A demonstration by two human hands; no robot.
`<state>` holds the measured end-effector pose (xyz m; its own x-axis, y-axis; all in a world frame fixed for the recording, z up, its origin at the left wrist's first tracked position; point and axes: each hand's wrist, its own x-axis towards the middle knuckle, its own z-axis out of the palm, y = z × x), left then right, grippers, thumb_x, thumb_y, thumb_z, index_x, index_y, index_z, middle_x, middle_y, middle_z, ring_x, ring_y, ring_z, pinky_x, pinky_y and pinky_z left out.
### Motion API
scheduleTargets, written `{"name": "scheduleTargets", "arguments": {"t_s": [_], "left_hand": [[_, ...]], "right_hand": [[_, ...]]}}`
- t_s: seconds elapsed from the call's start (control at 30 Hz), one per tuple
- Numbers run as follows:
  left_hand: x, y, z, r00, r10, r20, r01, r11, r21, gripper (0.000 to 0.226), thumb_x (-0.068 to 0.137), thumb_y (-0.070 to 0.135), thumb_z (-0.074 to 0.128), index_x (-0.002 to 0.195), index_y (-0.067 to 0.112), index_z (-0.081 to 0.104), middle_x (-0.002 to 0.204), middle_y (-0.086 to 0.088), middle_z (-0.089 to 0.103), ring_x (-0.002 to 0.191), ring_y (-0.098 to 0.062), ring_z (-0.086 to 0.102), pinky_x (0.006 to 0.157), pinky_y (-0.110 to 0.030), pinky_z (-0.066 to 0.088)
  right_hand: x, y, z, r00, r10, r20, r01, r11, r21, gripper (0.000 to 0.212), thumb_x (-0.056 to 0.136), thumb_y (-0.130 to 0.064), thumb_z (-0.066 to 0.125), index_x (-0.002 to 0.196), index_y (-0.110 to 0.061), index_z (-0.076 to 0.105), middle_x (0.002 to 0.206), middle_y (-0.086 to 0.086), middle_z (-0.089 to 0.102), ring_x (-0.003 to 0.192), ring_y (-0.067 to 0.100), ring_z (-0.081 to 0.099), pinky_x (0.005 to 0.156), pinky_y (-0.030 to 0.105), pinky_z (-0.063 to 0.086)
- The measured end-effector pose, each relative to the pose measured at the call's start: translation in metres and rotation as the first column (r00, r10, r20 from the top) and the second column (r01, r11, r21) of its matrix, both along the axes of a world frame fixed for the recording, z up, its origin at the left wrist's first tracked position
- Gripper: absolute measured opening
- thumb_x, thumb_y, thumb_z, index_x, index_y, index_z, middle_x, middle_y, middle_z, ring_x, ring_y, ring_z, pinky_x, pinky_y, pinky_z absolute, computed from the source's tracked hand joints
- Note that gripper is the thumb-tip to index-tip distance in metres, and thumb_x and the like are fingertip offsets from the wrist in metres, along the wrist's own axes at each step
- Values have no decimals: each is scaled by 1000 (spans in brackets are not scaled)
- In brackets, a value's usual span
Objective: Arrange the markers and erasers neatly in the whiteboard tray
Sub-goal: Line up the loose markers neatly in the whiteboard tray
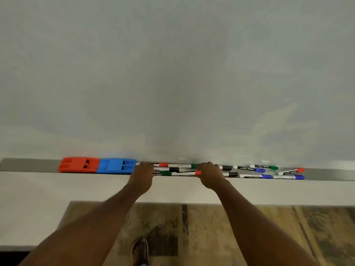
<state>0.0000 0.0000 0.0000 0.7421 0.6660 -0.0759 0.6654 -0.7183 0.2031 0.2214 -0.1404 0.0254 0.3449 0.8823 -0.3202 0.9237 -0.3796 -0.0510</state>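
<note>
A metal whiteboard tray (28,164) runs across the view. A red eraser (77,164) and a blue eraser (115,166) lie end to end at its left. Just right of them, several markers (176,169) with red, green and black caps lie bunched between my hands. My left hand (143,175) is curled over their left ends, and my right hand (210,174) is curled over their right ends. More markers with black, blue, green and red caps (259,170) lie scattered and crossed further right.
The whiteboard (172,73) fills the upper view. Below the tray is a pale wall (57,189), then a patterned wooden floor (230,227) with my shoe (140,250) on it. The tray continues bare to the far right (330,174).
</note>
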Motion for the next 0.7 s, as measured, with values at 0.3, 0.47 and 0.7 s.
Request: {"name": "scheduleTargets", "arguments": {"t_s": [0.3, 0.47, 0.7], "left_hand": [[-1, 12, -19, 999, 31, 41, -30, 999, -28, 21, 92, 23, 50, 105, 9, 57, 105, -9, 62, 95, -23, 54, 83, -33, 42], [4, 15, -26, 995, 36, 97, -35, 999, -5, 18, 91, 24, 53, 99, 10, 61, 95, -9, 65, 87, -23, 56, 79, -35, 47], [7, 17, -32, 1000, 25, 4, -25, 1000, 0, 17, 86, 15, 59, 102, 11, 60, 103, -8, 64, 95, -23, 56, 85, -35, 44]], "right_hand": [[-2, 3, -21, 999, -32, 37, 32, 999, 12, 29, 91, -7, 48, 118, -17, 55, 117, 4, 62, 111, 25, 50, 94, 39, 36], [-3, 7, -30, 998, -34, 51, 33, 999, 13, 33, 91, -4, 44, 120, -16, 54, 119, 5, 61, 112, 25, 48, 97, 41, 34], [-6, 9, -29, 997, -41, 66, 39, 999, 34, 37, 90, 0, 40, 121, -15, 56, 123, 7, 55, 117, 26, 46, 99, 42, 33]]}}
